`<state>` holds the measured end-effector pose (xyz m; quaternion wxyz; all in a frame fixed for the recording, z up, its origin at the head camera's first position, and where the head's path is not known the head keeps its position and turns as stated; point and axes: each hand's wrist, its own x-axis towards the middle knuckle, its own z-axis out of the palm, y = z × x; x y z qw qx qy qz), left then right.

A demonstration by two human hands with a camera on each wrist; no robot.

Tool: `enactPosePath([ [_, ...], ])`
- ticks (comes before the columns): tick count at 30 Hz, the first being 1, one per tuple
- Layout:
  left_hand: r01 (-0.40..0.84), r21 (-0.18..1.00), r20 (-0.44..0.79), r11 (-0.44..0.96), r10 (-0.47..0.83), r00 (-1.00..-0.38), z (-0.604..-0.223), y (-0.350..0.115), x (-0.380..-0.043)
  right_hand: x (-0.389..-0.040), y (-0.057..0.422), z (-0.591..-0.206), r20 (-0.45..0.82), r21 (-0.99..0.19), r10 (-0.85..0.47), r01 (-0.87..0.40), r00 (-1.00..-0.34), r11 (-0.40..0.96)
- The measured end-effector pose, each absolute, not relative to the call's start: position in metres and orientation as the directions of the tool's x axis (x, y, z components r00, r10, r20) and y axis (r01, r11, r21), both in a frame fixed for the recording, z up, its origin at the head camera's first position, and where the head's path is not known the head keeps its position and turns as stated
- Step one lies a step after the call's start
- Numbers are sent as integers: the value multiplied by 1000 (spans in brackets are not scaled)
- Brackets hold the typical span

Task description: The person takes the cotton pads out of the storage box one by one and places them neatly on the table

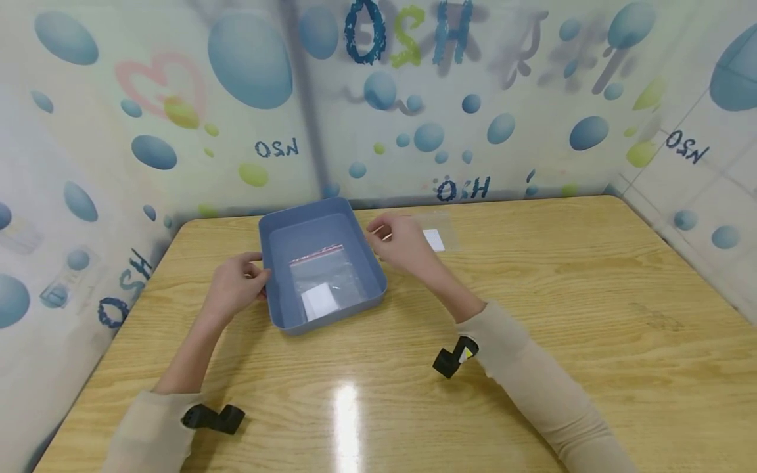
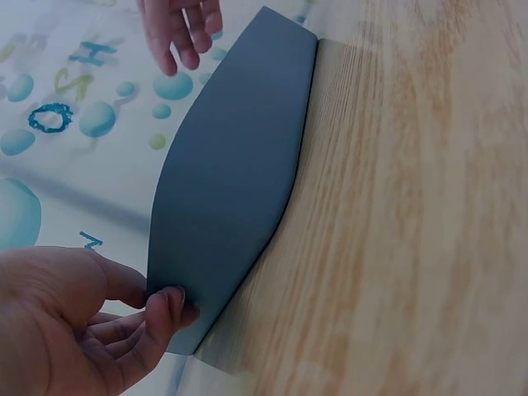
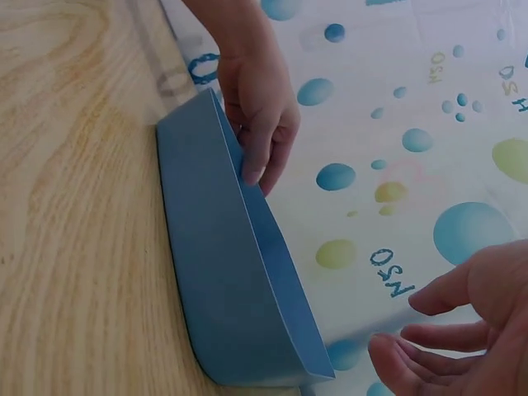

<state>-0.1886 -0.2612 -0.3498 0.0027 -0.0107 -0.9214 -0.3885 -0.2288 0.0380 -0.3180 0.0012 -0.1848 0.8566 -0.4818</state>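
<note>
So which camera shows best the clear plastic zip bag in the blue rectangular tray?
The head view: looking into the blue rectangular tray, it shows the clear plastic zip bag. In both wrist views, the tray's walls hide it entirely.

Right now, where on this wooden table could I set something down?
Bare tabletop lies between the beige sleeves, and right of the clear plastic bag behind the right hand. Crowded: around the blue rectangular tray the left hand grips.

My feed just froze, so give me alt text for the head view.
The left hand pinches the left side of a blue tray holding a clear bag on a wooden table. The right hand hovers by the tray's right side, and a second clear bag lies right of that hand.
</note>
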Motion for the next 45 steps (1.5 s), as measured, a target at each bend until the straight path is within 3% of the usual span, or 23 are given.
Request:
enactPosePath([
  [9,29,715,24,698,16,-1000,-350,-262,-189,-223,26,-324,135,-866,-410,-309,-902,394],
  [22,31,708,26,705,18,-999,-350,-263,-190,-219,11,-340,86,-774,-479,-361,-873,520],
  [31,29,716,21,697,20,-1000,-353,-263,-190,-214,4,-353,7,-774,-494,-317,-870,548],
  [38,33,718,29,696,18,-999,-352,-261,-190,-212,1,-356,31,-706,-476,-357,-879,612],
  [45,33,722,28,691,18,-999,-351,-262,-190,-211,-3,-358,43,-719,-467,-352,-883,599],
])
